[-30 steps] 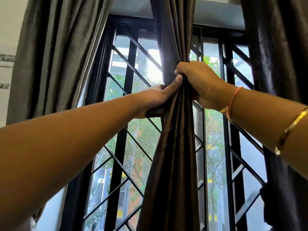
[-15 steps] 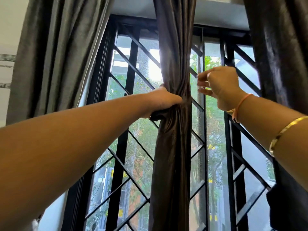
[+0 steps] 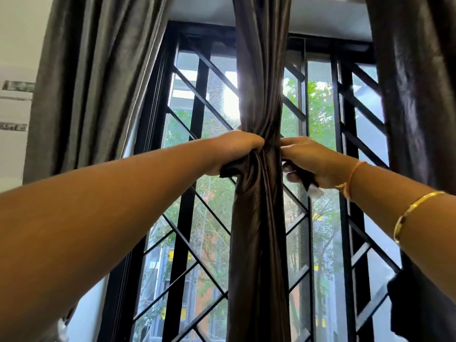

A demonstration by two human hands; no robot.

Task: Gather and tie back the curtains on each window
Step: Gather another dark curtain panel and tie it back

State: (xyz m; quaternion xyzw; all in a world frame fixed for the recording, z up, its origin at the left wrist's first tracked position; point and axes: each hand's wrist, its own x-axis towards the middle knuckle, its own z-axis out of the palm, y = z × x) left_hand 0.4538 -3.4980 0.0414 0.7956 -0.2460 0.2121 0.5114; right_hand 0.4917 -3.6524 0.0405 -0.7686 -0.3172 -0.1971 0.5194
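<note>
A dark brown satin curtain hangs bunched into a narrow column down the middle of the window. A matching dark tie-back strip wraps it at its pinched waist. My left hand grips the strip's left end against the curtain. On the other side, my right hand holds the strip's right end, whose dark tip with a white tag pokes out below the fingers. Both hands sit level, touching the bundle on either side.
A grey curtain hangs open at the left. Another dark curtain hangs at the right edge. Behind them stands a black window grille with diagonal bars, trees and buildings outside. White wall shows at far left.
My right hand let go of the curtain, swung out to the right, then came back lower and took the tie's right end. My left hand kept its grip and the bundle got tighter.
</note>
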